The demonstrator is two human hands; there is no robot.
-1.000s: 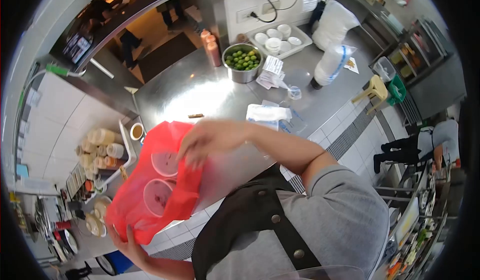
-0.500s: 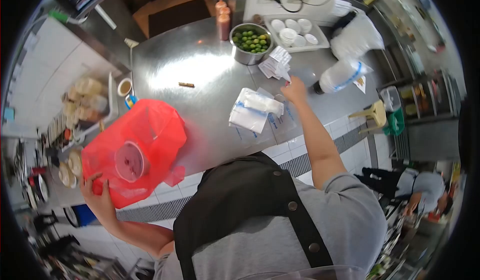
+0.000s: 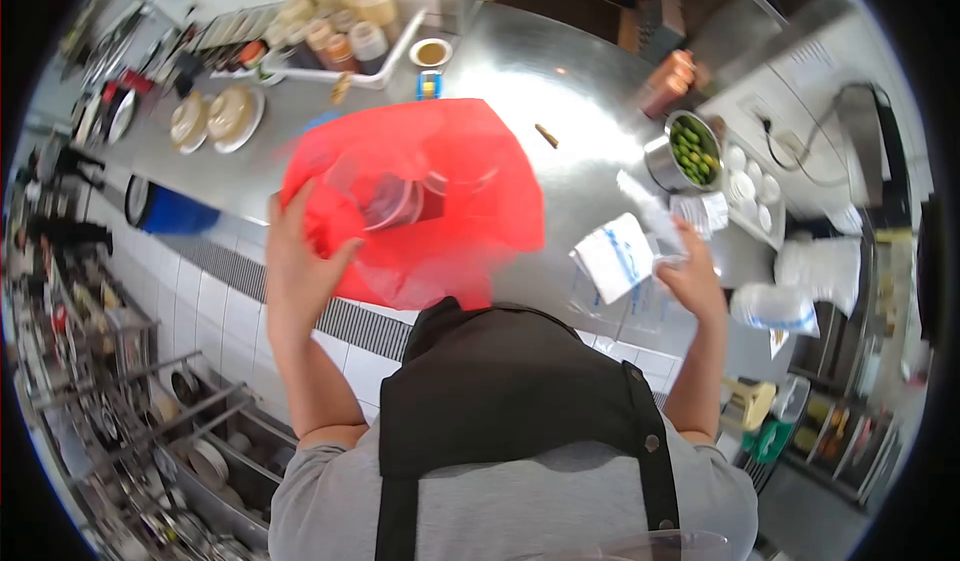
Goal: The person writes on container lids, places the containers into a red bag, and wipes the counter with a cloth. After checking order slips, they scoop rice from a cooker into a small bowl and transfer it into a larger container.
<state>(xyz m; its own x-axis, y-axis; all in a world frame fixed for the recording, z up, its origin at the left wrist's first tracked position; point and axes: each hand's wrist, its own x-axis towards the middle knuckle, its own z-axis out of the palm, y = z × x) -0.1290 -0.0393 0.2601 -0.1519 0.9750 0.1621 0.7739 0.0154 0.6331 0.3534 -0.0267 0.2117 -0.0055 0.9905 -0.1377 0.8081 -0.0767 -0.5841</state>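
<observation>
Over the near left edge of the silver metal counter [image 3: 565, 189] is the red translucent plastic bag [image 3: 490, 229], a clear round plastic cup [image 3: 395, 206] inside it; my left hand [image 3: 302, 266] is at its left. To the right is my right hand [image 3: 697, 276], a blurred white strip [image 3: 650, 208] in its fingers, white folded packets [image 3: 614, 258] just left. Beyond stand a round metal pot [image 3: 660, 165], right, and a white plastic tray [image 3: 408, 43], left.

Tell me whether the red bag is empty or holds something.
It holds something: at least one clear cup shows through the thin plastic of the red bag.
</observation>
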